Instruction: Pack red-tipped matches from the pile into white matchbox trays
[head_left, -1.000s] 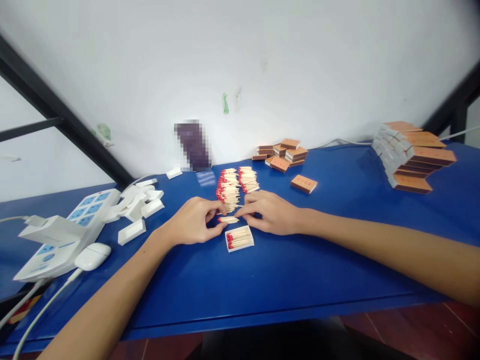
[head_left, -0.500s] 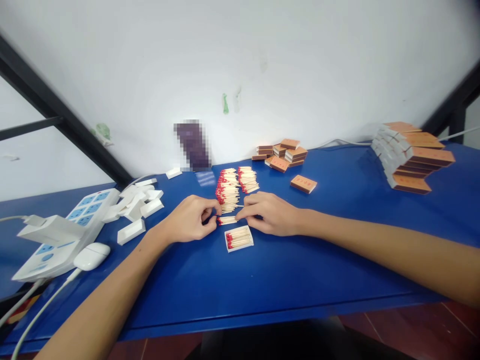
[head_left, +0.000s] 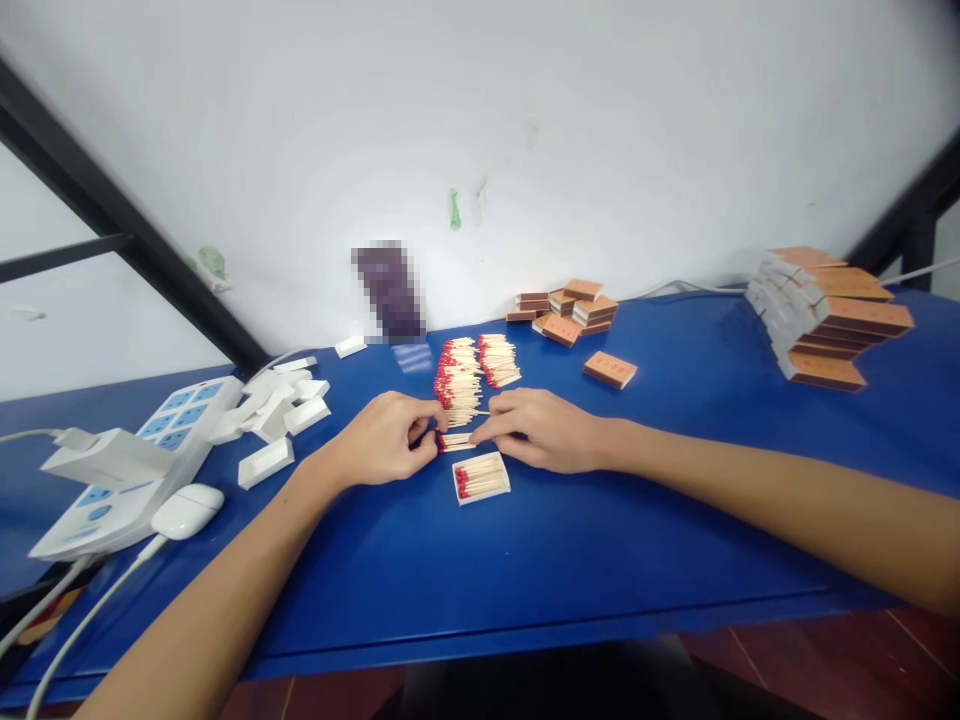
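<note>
Fingers of the left hand are curled and parted at the red heads, no grip visible; light, level pressure from both ends should square the small match row! It lies between both hands' fingertips; the right hand crooks at the bare ends, whether pinching, can't tell.

A: Where does free passage lie?

B: Along the front strip of the tabletop, nearer than the match-filled tray; also between the lone matchbox and the stacked matchboxes.

A: Obstacles?

B: Left, white trays and power strip; centre, match piles, heaped matchboxes behind.
</note>
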